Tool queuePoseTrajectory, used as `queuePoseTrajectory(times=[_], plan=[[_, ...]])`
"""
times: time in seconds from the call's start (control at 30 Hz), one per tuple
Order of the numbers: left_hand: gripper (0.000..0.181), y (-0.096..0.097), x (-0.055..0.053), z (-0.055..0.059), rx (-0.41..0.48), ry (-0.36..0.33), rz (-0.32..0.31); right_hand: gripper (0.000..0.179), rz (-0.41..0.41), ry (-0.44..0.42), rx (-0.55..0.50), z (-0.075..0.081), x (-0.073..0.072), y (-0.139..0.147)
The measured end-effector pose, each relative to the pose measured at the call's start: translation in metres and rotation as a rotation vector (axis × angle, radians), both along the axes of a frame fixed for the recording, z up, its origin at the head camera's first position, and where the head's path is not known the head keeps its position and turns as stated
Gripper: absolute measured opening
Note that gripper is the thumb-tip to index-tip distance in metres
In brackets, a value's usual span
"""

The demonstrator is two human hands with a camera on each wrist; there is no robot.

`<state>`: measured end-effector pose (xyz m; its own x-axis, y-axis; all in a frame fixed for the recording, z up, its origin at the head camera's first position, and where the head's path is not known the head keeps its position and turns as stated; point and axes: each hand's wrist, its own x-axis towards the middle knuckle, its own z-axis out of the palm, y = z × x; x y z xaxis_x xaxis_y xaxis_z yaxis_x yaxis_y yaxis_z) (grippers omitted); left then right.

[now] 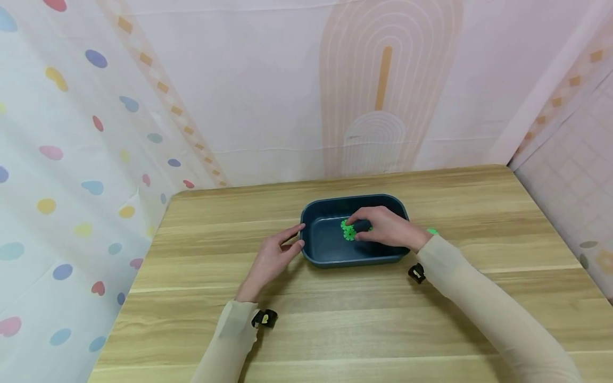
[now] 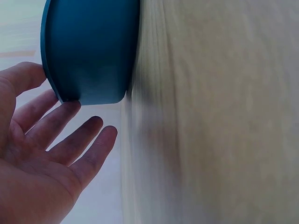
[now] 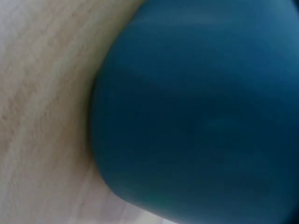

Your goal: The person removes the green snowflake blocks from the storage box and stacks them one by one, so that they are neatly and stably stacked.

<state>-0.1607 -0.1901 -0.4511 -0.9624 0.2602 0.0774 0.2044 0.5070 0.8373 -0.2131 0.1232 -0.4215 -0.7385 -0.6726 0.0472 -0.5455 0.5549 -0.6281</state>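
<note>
A dark blue rectangular bin [image 1: 335, 262] sits on the wooden table. My left hand [image 1: 273, 258] is at its left end, thumb and fingertips against the rim and outer wall; in the left wrist view the hand's other fingers [image 2: 100, 147] spread loosely beside the bin's wall [image 2: 93, 51]. My right hand [image 1: 385, 227] reaches over the right side into the bin, with thumb and index finger apart. Their tips are right at two green notched plastic discs [image 1: 349, 234] on the bin floor. More green shows partly under this hand. The right wrist view shows only the bin's outer wall [image 3: 187, 116].
Another green piece [image 1: 432, 231] lies on the table to the right of the bin, mostly hidden by the right wrist. A patterned curtain [image 1: 268, 96] hangs behind the table [image 1: 335, 330] and along its left side. Each wrist wears a black strap.
</note>
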Motion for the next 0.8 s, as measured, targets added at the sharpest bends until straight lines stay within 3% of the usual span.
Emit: queuePoseTrajectory(times=[0.8], plan=[[0.044, 0.004, 0.0, 0.0, -0.008, -0.019, -0.008, 0.035, 0.028, -0.05, 0.096, -0.014, -0.009, -0.004]])
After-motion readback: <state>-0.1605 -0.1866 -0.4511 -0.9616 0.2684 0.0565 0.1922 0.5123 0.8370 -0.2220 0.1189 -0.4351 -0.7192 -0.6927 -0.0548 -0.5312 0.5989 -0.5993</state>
